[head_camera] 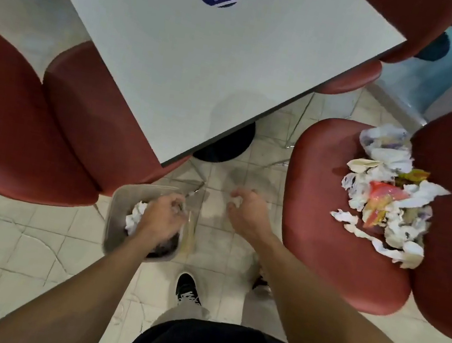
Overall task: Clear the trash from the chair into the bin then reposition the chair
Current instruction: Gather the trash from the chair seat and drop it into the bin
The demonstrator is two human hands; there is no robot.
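Your left hand (160, 217) is over the bin (117, 212), fingers curled, grip unclear; your right hand (245, 208) is curled around a white scrap; trash (389, 197) piled on the chair (328, 219) at right

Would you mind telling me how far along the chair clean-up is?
Some crumpled white paper already lies in the small grey bin. The left hand is over the bin; the right hand holds a white scrap. Most of the crumpled paper and wrapper pile remains on the red chair, which isn't yet repositioned.
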